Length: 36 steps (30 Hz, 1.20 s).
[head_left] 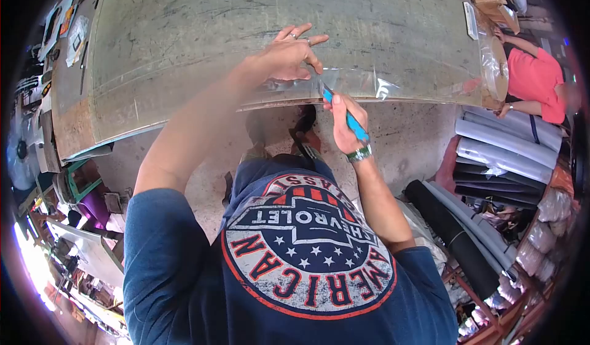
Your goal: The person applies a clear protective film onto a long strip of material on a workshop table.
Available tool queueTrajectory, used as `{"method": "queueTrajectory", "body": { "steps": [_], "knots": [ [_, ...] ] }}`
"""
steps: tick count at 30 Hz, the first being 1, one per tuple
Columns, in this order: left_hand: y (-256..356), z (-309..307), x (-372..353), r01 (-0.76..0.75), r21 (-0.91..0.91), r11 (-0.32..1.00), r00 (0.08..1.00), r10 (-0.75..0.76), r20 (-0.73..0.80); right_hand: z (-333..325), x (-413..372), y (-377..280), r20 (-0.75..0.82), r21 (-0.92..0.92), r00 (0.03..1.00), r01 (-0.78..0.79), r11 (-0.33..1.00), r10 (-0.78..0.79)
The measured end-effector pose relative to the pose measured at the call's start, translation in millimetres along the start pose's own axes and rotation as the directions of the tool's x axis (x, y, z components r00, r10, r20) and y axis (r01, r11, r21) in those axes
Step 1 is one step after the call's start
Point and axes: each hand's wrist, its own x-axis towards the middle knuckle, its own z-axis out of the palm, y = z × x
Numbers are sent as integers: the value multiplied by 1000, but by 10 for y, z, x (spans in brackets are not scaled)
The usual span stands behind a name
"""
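My right hand [350,123] is wrapped round a blue utility knife [354,125]. The knife's blade end points up and left, at a strip of clear plastic sheet [359,82] along the near edge of the worktable [215,31]. Just left of the blade, my left hand [289,57] rests over the plastic with its fingers apart. Its index finger and thumb reach down close to the blade tip. Glare on the sheet hides where its edges run.
At the table's right end stands a person in a pink shirt [533,77], a hand on the edge. Silvery rolls [504,154] and black rolls [458,237] lie to the right. A plastic packet [77,40] and tools are at the table's left.
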Motion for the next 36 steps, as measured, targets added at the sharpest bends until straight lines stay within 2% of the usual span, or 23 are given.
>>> {"method": "queueTrajectory", "body": {
  "steps": [5,9,13,19,22,29,30,33,34,35,36],
  "knots": [
    [-13,-7,-5,-6,-31,1000,1000,6,6,162,133,207,-8,-155,996,82,984,-84],
    [-15,-2,-18,-4,-38,999,1000,4,3,187,188,215,3,-132,999,35,991,-34],
    [-10,-6,-25,-2,-43,999,1000,2,2,220,249,324,-27,-161,995,95,982,-101],
    [-25,15,-19,-9,-30,999,1000,9,-7,220,306,290,4,-211,996,89,974,-90],
    [-29,19,-10,-5,-13,1000,1000,5,1,274,368,269,-28,-288,976,197,937,-214],
    [-1,20,-24,22,-17,1000,1000,-22,3,177,258,-30,137,-350,986,140,926,-97],
    [6,11,-21,29,-9,1000,999,-29,15,142,155,-23,170,-445,983,136,885,-65],
    [15,-35,-19,33,-16,999,999,-32,30,-132,-101,-168,215,-379,971,-15,925,104],
    [18,-22,-24,30,-26,999,999,-29,38,-255,-47,-142,168,-431,978,187,883,-124],
    [-5,13,-24,27,-43,999,999,-26,34,-391,10,-146,134,-489,929,365,792,-345],
    [-39,49,-23,22,-61,998,999,-20,33,-527,86,-211,44,-443,940,321,837,-338]
  ]
}}
